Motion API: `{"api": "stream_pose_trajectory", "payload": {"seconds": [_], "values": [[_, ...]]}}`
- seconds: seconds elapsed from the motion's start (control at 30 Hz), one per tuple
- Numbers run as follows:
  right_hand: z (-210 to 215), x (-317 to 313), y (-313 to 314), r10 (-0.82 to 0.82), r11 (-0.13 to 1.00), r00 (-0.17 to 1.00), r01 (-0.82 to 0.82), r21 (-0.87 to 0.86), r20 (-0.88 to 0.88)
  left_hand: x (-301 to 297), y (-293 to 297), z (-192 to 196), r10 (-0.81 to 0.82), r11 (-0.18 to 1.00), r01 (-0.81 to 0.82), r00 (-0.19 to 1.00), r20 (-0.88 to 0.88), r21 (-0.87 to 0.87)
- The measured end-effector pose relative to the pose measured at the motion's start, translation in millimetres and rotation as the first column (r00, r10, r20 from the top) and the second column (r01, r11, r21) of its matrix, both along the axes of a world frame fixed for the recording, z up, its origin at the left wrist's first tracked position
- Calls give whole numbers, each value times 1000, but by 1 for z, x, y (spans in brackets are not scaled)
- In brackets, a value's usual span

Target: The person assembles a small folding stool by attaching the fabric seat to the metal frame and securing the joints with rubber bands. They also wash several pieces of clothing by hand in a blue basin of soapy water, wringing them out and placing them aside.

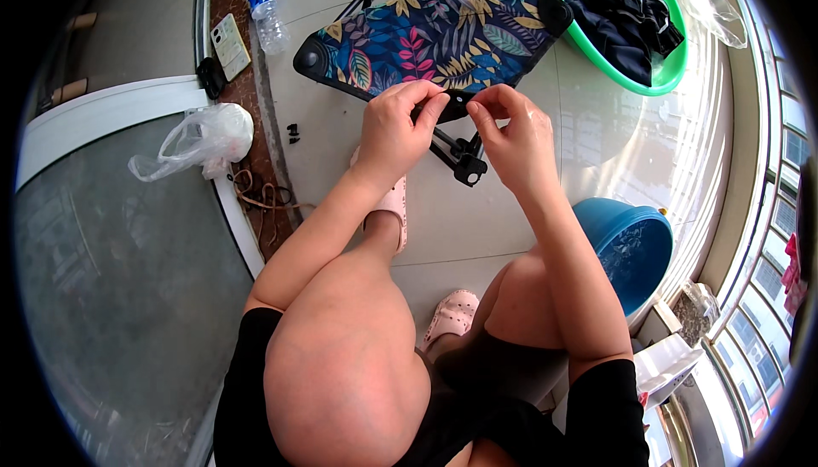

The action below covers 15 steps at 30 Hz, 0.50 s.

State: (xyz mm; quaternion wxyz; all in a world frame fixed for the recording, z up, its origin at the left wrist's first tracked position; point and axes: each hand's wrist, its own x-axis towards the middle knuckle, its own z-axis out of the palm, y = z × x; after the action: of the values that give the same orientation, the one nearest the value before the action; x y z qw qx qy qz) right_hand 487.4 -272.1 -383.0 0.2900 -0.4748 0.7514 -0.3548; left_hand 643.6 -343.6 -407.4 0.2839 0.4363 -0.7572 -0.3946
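Observation:
A folding stool with a dark, leaf-patterned fabric seat (443,37) stands on the floor in front of me. Its seat has black corner pieces, two at the far left and far right. The near black corner (458,102) is pinched between my two hands. My left hand (398,126) grips its left side with thumb and fingers, while my right hand (516,133) pinches its right side. Just below the corner, a black leg joint (467,164) of the frame shows, apart from the fabric. The seat hides much of the frame.
Two small black pieces (293,133) lie on the floor at left. Beyond them are a plastic bag (223,136), a phone (230,47) and a bottle (269,22). A green basin (673,66) with dark clothes stands at far right, a blue bucket (609,220) nearer.

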Motion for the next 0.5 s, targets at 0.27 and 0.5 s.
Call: {"api": "stream_pose_trajectory", "payload": {"seconds": [0.27,0.5], "values": [[9,8,-4,66,993,997,-70,-93,-42,0,-7,10,89,961,-67,994,-71,269],[6,-12,-15,179,901,879,-327,-286,-441,7,0,21,-51,995,61,991,-127,76]]}}
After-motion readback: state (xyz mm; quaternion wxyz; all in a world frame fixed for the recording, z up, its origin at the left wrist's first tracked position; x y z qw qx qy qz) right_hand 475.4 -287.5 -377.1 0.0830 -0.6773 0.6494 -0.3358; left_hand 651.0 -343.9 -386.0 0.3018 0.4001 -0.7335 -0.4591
